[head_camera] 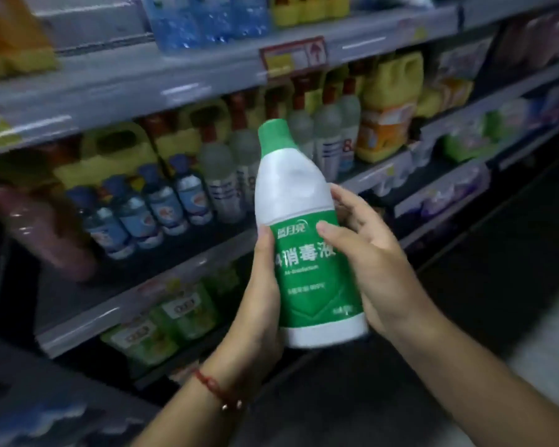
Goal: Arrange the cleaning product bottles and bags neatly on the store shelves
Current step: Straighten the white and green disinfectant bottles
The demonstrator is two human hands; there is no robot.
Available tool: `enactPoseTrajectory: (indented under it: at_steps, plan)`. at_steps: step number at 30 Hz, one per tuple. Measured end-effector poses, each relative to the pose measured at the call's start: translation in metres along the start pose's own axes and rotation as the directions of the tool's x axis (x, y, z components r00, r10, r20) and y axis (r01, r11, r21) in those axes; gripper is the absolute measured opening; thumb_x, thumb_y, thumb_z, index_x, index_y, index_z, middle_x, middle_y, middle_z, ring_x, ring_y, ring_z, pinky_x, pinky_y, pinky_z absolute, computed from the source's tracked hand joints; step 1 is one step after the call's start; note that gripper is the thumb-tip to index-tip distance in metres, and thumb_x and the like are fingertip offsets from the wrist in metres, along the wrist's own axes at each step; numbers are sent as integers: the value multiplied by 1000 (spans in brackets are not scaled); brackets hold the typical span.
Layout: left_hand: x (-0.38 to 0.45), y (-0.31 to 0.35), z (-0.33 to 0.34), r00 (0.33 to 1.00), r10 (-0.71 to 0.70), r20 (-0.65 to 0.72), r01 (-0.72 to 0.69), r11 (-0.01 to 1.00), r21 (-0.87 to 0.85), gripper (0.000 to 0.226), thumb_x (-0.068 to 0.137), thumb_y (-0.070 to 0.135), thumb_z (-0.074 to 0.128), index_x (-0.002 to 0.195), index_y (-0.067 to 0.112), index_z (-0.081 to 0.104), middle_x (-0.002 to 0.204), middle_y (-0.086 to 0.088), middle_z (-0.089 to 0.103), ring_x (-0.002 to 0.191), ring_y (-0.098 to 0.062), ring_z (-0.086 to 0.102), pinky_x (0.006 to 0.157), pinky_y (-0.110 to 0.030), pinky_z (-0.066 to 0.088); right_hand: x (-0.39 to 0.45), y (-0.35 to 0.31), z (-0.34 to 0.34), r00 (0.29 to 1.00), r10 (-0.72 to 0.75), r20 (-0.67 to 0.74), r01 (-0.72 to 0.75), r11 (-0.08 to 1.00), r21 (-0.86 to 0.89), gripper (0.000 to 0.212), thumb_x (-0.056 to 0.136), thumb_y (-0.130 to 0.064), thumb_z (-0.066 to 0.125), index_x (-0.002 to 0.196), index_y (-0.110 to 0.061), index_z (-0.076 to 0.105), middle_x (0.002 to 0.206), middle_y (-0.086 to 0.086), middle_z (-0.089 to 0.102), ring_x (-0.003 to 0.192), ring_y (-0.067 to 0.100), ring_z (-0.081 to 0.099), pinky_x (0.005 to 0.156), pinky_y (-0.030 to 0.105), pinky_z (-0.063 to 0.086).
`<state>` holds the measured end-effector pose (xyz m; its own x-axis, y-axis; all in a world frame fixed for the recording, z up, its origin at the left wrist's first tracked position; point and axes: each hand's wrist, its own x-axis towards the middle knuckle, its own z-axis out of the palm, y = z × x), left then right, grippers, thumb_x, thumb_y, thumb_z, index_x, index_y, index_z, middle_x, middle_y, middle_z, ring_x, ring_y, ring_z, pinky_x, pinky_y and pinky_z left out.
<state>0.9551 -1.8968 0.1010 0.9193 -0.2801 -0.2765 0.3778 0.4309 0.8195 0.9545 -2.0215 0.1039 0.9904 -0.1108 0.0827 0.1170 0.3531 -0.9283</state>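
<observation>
I hold the bottle (307,233) with both hands (262,295), left (262,295) and right (365,253). It could bump the shelf (181,262) bottles (162,204) and tip them.

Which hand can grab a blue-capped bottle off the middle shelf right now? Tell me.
Probably neither yet. Both the left hand and right hand hold the green bottle. The blue-capped bottles stand unobstructed at the shelf front, nearer the left hand, once it lets go.
</observation>
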Motion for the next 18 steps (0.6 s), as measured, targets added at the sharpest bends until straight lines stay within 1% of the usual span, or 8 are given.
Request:
enactPoseTrajectory:
  at_steps: [2,5,7,9,11,13,15,18]
  plan:
    - [5,-27,16,992,-124,21,124,992,4,70,96,64,32,119,11,70,113,-18,75,96,-29,75,87,-45,59,-19,10,-35,993,80,-90,-77,996,38,49,86,-15,67,134,-21,60,127,3,68,114,21,69,90,37,55]
    - [18,-68,40,975,-222,22,220,973,64,72,99,64,30,115,9,72,108,-19,76,84,-26,76,77,-40,62,-47,15,-85,961,165,-224,-153,986,67,36,95,-4,59,131,-13,61,121,5,72,112,19,69,90,31,55]
    - [25,-97,60,960,-278,37,271,953,135,72,99,65,30,117,9,72,110,-18,75,90,-27,76,82,-40,62,-65,14,-118,935,215,-282,-201,976,79,36,98,-3,55,132,-12,60,121,4,73,113,19,69,93,31,55]
    - [28,-124,82,945,-321,60,303,931,204,72,98,66,32,121,11,71,114,-18,74,102,-31,73,92,-45,58,-81,9,-149,914,254,-316,-231,967,109,39,99,-3,53,136,-14,58,124,2,72,115,19,69,98,35,54]
    - [29,-151,109,943,-325,78,295,919,261,70,94,67,39,125,13,70,116,-17,74,108,-33,72,99,-51,54,-94,1,-182,901,284,-328,-255,958,130,44,100,-2,51,141,-18,54,128,0,70,117,19,68,104,42,50]
    - [30,-175,139,948,-303,103,258,914,314,69,89,67,44,127,15,69,117,-15,74,110,-32,71,103,-53,51,-105,-8,-215,892,295,-342,-271,955,118,47,101,-4,51,144,-22,53,130,0,70,119,20,67,107,45,48]
    - [32,-196,166,951,-283,128,221,906,360,62,95,62,43,129,16,68,120,-13,73,112,-31,70,105,-53,49,-112,-15,-247,881,299,-368,-281,954,103,46,101,-5,51,142,-25,54,129,0,70,119,20,67,108,46,47]
    - [36,-220,200,945,-280,170,193,894,403,57,100,60,43,131,18,66,125,-13,71,118,-32,67,108,-54,46,-120,-26,-290,851,316,-418,-279,949,149,45,101,-6,52,140,-25,57,128,2,71,119,23,67,110,49,45]
